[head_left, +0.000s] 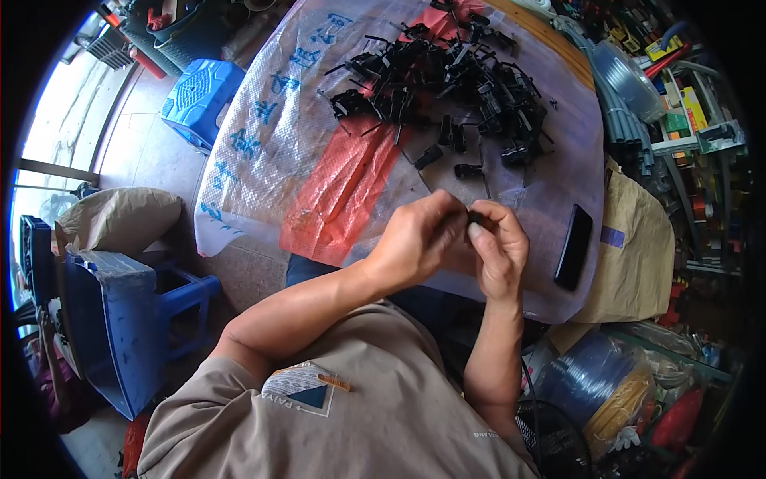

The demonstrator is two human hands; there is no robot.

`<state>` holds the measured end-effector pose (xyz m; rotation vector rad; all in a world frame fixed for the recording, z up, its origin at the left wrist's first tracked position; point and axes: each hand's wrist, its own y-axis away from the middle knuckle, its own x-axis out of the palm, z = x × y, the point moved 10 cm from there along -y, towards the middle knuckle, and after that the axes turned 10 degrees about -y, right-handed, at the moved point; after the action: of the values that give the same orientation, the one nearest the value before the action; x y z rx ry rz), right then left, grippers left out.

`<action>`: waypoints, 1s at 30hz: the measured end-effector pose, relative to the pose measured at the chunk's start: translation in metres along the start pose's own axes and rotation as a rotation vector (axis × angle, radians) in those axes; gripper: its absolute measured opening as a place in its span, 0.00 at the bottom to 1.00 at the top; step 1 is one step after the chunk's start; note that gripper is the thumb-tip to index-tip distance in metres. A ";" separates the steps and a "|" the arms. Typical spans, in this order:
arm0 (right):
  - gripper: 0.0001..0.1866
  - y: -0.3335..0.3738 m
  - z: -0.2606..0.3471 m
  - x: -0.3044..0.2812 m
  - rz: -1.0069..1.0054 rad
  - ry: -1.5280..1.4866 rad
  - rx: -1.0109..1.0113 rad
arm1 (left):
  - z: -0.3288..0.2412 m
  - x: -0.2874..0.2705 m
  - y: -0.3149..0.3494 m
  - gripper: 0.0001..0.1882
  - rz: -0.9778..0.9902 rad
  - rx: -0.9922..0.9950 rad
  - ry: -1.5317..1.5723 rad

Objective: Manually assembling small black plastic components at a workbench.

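Close to my body, over the near part of the table, both my hands meet at the fingertips. My right hand [501,247] pinches a small black plastic part [475,217] between thumb and forefinger. Against it, the fingers of my left hand [416,239] are closed in a pinch; what lies between them is hidden. Just beyond my hands, a few loose black plastic parts [469,171] lie on the sheet. Farther off spreads a tangled heap of similar black parts [471,76], many with thin rods or pins sticking out.
A woven plastic sheet [255,172] with a red stripe [339,191] covers the table. A black phone [574,247] lies at its right edge, with a brown sack [638,255] beyond. Left stand a blue stool [203,96] and blue crate [116,327]. Wrapped coils [594,383] sit lower right.
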<state>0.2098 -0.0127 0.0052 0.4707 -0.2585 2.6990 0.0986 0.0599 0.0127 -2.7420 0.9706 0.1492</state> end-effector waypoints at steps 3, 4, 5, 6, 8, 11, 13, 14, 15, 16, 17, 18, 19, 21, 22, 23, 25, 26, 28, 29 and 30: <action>0.07 0.004 0.003 0.000 0.012 0.056 0.098 | 0.026 0.018 0.007 0.10 0.234 -0.439 0.562; 0.07 0.006 0.002 -0.001 0.049 0.160 0.120 | 0.027 0.023 0.011 0.11 0.285 -0.504 0.645; 0.07 0.006 0.001 -0.004 0.043 0.158 0.125 | 0.029 0.027 0.014 0.13 0.289 -0.556 0.722; 0.06 0.006 0.002 -0.007 0.050 0.230 0.104 | 0.031 0.027 0.015 0.13 0.292 -0.564 0.723; 0.07 0.008 0.004 -0.007 0.051 0.301 0.088 | 0.027 0.032 0.015 0.12 0.417 -0.487 0.662; 0.06 0.012 0.000 -0.010 -0.006 0.280 0.214 | 0.011 0.017 0.008 0.11 0.337 -0.196 0.333; 0.04 0.013 -0.003 -0.005 0.025 0.281 0.259 | 0.003 0.012 0.003 0.12 0.392 -0.139 0.176; 0.04 0.012 -0.002 -0.004 0.026 0.281 0.263 | -0.002 0.011 0.002 0.14 0.407 -0.058 0.056; 0.03 0.011 -0.002 0.000 0.061 0.293 0.268 | -0.007 0.011 0.002 0.17 0.421 0.024 -0.065; 0.03 0.009 -0.003 0.005 0.097 0.305 0.271 | -0.006 0.010 0.002 0.17 0.419 0.022 -0.064; 0.03 0.006 -0.004 0.006 0.097 0.306 0.272 | -0.003 0.009 0.001 0.18 0.400 0.030 -0.120; 0.04 0.003 -0.004 0.010 0.112 0.381 0.254 | -0.001 0.008 0.000 0.18 0.380 0.038 -0.177; 0.04 -0.001 -0.004 0.013 0.128 0.457 0.234 | 0.001 0.008 0.000 0.18 0.379 0.039 -0.177; 0.06 -0.007 -0.008 0.017 0.149 0.488 0.269 | 0.003 -0.008 -0.002 0.15 0.227 0.054 -0.134; 0.07 -0.013 -0.004 0.021 0.169 0.521 0.203 | 0.009 -0.011 -0.002 0.15 0.210 0.051 -0.070; 0.08 -0.020 0.000 0.025 0.187 0.553 0.134 | 0.025 -0.012 -0.003 0.15 0.208 -0.140 0.161; 0.13 -0.039 0.019 0.034 0.173 0.870 -0.147 | 0.041 -0.013 -0.006 0.15 0.202 -0.372 0.539; 0.15 -0.047 0.025 0.038 0.141 1.013 -0.270 | 0.050 -0.014 -0.002 0.12 0.146 -0.534 0.726; 0.19 -0.057 0.016 0.041 0.204 1.313 -0.430 | 0.058 -0.017 -0.002 0.06 0.114 -0.611 0.867; 0.20 -0.063 0.006 0.039 0.236 1.395 -0.380 | 0.060 -0.019 -0.004 0.07 0.108 -0.609 0.945; 0.19 -0.066 0.008 0.038 0.219 1.364 -0.412 | 0.061 -0.022 -0.004 0.10 0.126 -0.597 0.872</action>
<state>0.2053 0.0582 0.0337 -1.5059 -0.4247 2.3996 0.0833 0.0913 -0.0417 -3.3270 1.4835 -0.9664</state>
